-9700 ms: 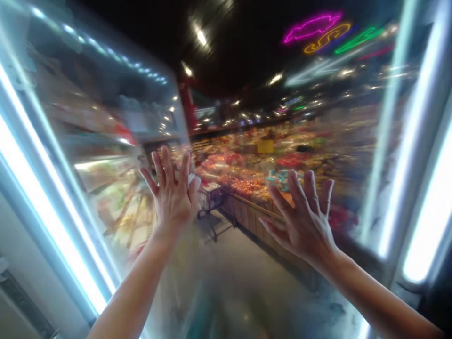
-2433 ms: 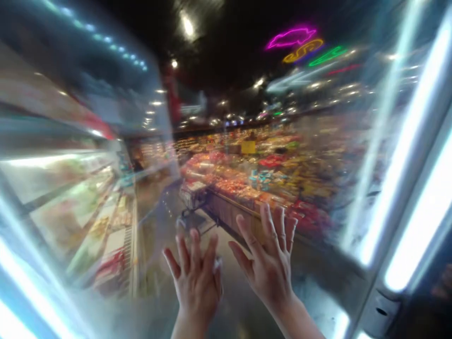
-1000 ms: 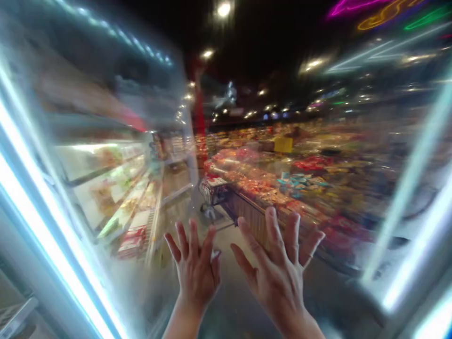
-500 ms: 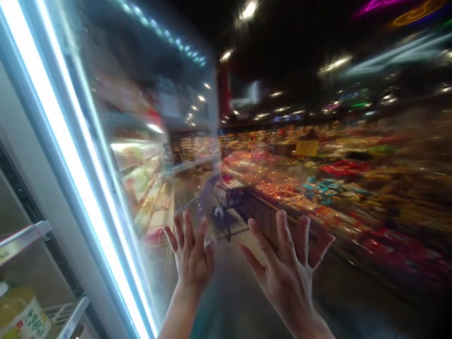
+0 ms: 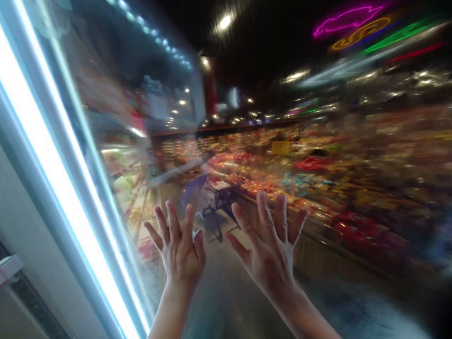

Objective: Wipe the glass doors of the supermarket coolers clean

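Observation:
My left hand (image 5: 178, 247) and my right hand (image 5: 270, 249) are raised side by side, palms forward, fingers spread and stretched out. Both lie flat against a fogged glass door (image 5: 353, 301) of a lit cooler. A small white scrap shows at the edge of my left hand, between thumb and palm; I cannot make out what it is. Neither hand grips anything. Through the glass I see a blurred shop aisle.
A bright white light strip (image 5: 60, 183) runs down the door frame at the left. Beyond the glass stand a shopping cart (image 5: 217, 197), a long produce counter (image 5: 318, 197) and chilled shelves (image 5: 120, 179). Neon signs (image 5: 356, 26) glow at the top right.
Both hands have slid a little to the left and up on the glass. The view has swung right, so the cooler shelf at the left has gone out of sight and the neon signs show again.

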### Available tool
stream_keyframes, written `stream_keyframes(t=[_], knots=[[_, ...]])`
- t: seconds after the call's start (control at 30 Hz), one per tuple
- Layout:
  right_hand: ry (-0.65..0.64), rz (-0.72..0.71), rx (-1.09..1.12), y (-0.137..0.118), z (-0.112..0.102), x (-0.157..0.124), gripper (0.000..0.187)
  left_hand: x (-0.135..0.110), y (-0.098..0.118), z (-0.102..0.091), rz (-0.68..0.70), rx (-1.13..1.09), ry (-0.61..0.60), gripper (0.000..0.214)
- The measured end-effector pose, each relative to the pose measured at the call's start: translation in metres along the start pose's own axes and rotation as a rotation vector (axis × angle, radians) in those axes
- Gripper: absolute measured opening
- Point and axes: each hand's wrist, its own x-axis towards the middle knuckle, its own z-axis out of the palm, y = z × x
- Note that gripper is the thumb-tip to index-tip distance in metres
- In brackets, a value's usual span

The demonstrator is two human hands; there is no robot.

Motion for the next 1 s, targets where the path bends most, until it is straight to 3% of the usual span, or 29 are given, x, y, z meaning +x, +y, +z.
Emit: stream_keyframes(t=[0.17,0.37,0.53,0.6,0.73,0.8,0.9,1.0], knots=[[-0.019,-0.045,-0.005,0.016,-0.004,-0.026,0.072,-0.033,0.029,0.009,0.012,-0.019,-0.062,0.086],[0.015,-0.021,0.01,0.048,-0.016,-0.013,0.08,0.015,0.066,0.015,0.098,-0.022,0.004,0.083],[-0.009,-0.033,-0.02,0.089,-0.033,-0.044,0.071,-0.008,0.099,0.025,0.267,-0.107,-0.052,0.072],[-0.005,-0.043,-0.075,0.111,-0.043,-0.042,0.077,0.003,0.114,0.027,0.303,-0.118,-0.054,0.074],[-0.018,-0.036,-0.11,0.148,-0.06,-0.034,0.086,0.041,0.149,0.03,0.207,-0.073,0.006,0.082],[-0.034,-0.067,-0.11,0.161,-0.066,-0.046,0.083,0.036,0.168,0.035,0.23,-0.084,-0.006,0.079],[-0.046,-0.124,-0.121,0.183,-0.074,-0.06,0.079,0.016,0.194,0.043,0.371,-0.122,-0.069,0.071],[-0.009,-0.094,-0.121,0.21,-0.086,-0.041,0.083,0.03,0.217,0.047,0.389,-0.11,-0.05,0.073]])
